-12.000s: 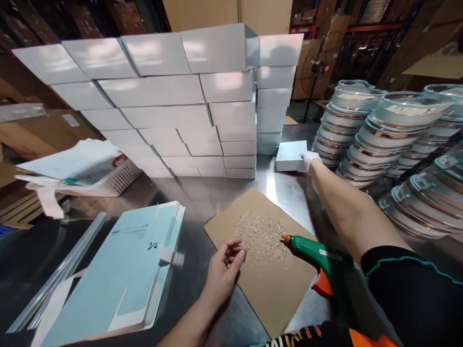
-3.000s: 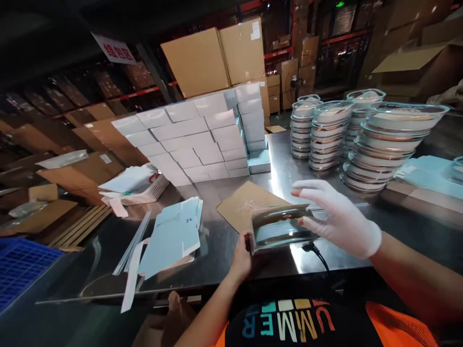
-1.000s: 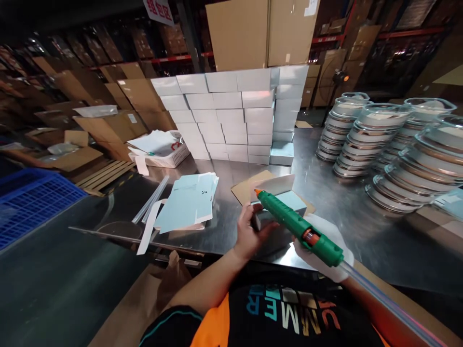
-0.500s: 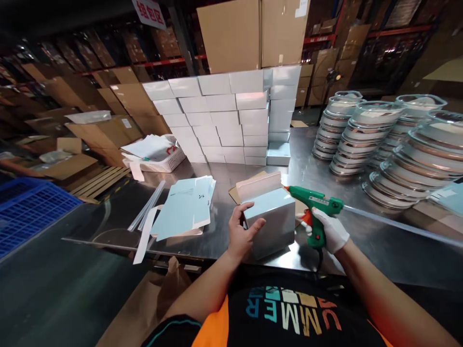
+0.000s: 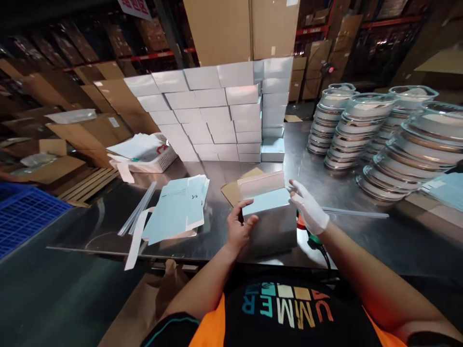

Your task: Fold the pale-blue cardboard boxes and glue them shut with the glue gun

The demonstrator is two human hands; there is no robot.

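A pale blue carton [image 5: 271,219] stands upright on the steel table [image 5: 347,202] in front of me, its top flap raised. My bare left hand [image 5: 239,230] grips the carton's left side. My right hand [image 5: 309,208], in a white glove, rests with spread fingers at the carton's upper right corner by the flap. The green glue gun [image 5: 311,236] lies on the table under my right wrist, mostly hidden, its clear glue stick [image 5: 356,212] pointing right.
A wall of finished pale blue boxes [image 5: 217,111] stands at the back. Stacks of lidded round glass bowls [image 5: 365,130] fill the right. Flat carton blanks [image 5: 179,207] and spare glue sticks [image 5: 139,212] lie at left, a white basket [image 5: 152,159] behind them. A brown card [image 5: 233,190] lies under the carton.
My right hand has let go of the glue gun, which now lies on the table, and has moved up to the carton's flap. My left hand still holds the carton.
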